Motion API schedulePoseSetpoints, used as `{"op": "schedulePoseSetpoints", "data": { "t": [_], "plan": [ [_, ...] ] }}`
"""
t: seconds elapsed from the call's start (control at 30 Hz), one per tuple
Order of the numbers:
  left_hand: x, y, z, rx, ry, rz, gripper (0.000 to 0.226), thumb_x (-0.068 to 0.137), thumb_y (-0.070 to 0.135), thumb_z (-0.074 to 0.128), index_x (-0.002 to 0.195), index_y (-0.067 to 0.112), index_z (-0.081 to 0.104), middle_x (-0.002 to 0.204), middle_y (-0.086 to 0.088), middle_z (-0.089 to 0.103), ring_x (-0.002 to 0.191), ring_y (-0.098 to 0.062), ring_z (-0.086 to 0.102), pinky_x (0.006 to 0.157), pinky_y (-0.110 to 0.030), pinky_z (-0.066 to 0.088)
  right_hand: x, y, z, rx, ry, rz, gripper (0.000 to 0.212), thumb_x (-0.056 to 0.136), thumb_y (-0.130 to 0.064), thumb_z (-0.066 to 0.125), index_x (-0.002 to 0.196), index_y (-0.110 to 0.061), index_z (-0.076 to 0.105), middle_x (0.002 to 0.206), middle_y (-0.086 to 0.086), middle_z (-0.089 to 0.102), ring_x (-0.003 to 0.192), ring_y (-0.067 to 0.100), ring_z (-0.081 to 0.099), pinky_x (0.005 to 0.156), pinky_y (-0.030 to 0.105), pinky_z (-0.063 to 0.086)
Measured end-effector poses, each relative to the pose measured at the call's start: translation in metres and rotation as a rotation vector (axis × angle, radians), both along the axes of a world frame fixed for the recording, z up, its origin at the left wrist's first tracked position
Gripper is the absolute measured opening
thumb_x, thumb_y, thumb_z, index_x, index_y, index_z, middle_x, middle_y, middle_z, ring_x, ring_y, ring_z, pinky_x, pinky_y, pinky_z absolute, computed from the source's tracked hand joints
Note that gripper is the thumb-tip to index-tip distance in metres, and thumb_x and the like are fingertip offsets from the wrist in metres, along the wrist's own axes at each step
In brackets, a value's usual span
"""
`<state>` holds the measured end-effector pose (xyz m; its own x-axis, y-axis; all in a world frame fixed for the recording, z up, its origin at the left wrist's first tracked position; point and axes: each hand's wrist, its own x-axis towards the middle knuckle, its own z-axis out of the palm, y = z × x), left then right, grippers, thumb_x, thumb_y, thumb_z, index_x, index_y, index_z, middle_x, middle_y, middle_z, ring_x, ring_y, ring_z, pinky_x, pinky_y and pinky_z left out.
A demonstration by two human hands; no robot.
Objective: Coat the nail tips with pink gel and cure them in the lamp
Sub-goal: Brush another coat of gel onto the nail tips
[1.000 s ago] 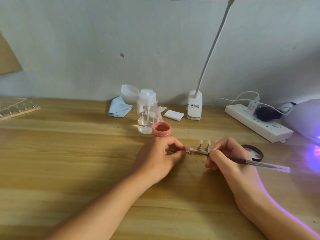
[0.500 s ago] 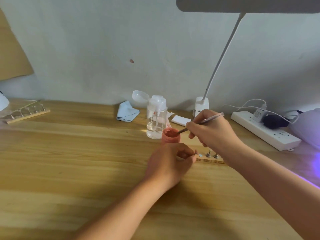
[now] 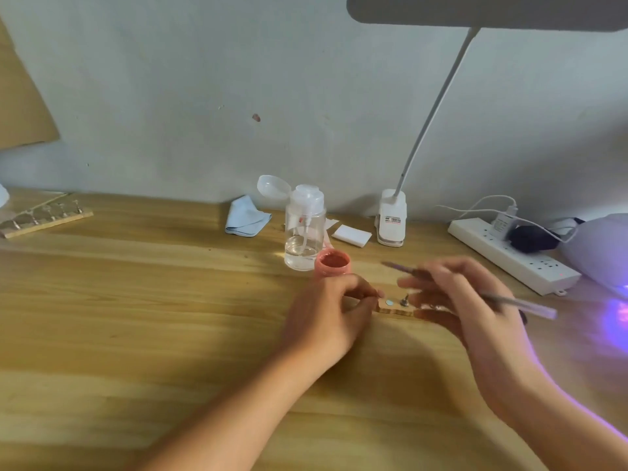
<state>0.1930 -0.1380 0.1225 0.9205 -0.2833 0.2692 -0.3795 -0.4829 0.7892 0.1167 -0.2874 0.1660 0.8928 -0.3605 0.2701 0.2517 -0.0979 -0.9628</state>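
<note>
An open pot of pink gel (image 3: 332,262) stands at mid-table. Just in front of it lies a small wooden strip (image 3: 394,309) with metal nail-tip stands. My left hand (image 3: 331,314) pinches the strip's left end with curled fingers. My right hand (image 3: 465,300) hovers over the strip's right part and holds a thin brush (image 3: 523,304), its tip pointing left, blurred by motion. The lilac curing lamp (image 3: 601,246) sits at the far right edge and casts violet light on the table.
A clear pump bottle (image 3: 304,229) stands behind the pot, with a blue cloth (image 3: 246,217) and white pads (image 3: 351,235) nearby. A clip desk lamp (image 3: 392,217) and a power strip (image 3: 513,254) line the wall. Another wooden strip with stands (image 3: 44,217) lies far left.
My right hand has drawn the brush back from the gel pot and come down over the strip's right part. My left hand has kept its hold on the strip.
</note>
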Motion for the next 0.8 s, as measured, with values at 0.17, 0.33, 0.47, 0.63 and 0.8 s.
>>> {"op": "schedulePoseSetpoints", "data": {
  "t": [0.17,0.33,0.47,0.63,0.8],
  "plan": [
    [-0.003,0.0,0.0,0.008,0.001,0.001,0.007,0.088,0.035,0.073,0.092,0.041,0.074,0.087,0.025,0.069,0.06,0.018,0.049,0.052,-0.009,0.031,-0.01,-0.015,-0.022,0.08,0.064,0.032,0.008,0.093,0.0,0.057,0.085,-0.003,0.057,0.07,0.013,0.071,0.063,0.016,0.06,0.061,0.02,0.054],
    [-0.001,0.0,0.0,-0.072,0.066,-0.023,0.009,0.084,0.031,0.078,0.089,0.038,0.075,0.088,0.022,0.074,0.068,0.007,0.059,0.069,-0.025,0.047,-0.009,-0.015,-0.028,-0.043,0.034,0.092,0.01,0.092,-0.006,0.06,0.085,-0.003,0.053,0.078,0.014,0.074,0.068,0.014,0.064,0.065,0.02,0.052],
    [0.0,-0.001,-0.001,-0.09,0.08,-0.028,0.012,0.083,0.028,0.078,0.083,0.039,0.074,0.085,0.022,0.074,0.087,-0.005,0.07,0.086,-0.039,0.055,-0.009,-0.015,-0.028,-0.083,0.032,0.116,0.01,0.093,-0.007,0.061,0.086,-0.005,0.054,0.08,0.011,0.076,0.069,0.01,0.064,0.066,0.016,0.05],
    [0.002,-0.001,-0.003,-0.09,0.085,-0.023,0.009,0.082,0.03,0.079,0.085,0.038,0.074,0.084,0.022,0.074,0.081,-0.006,0.069,0.084,-0.04,0.056,-0.01,-0.013,-0.027,-0.108,0.027,0.108,0.008,0.092,-0.003,0.061,0.087,-0.001,0.055,0.077,0.009,0.075,0.068,0.005,0.064,0.064,0.012,0.048],
    [0.003,0.0,-0.004,-0.094,0.08,-0.036,0.009,0.082,0.032,0.079,0.086,0.039,0.074,0.082,0.023,0.073,0.07,-0.002,0.064,0.074,-0.03,0.051,-0.01,-0.013,-0.026,-0.103,0.021,0.094,0.006,0.091,0.0,0.06,0.088,0.002,0.056,0.076,0.01,0.075,0.069,0.006,0.066,0.065,0.014,0.049]
  ]
}}
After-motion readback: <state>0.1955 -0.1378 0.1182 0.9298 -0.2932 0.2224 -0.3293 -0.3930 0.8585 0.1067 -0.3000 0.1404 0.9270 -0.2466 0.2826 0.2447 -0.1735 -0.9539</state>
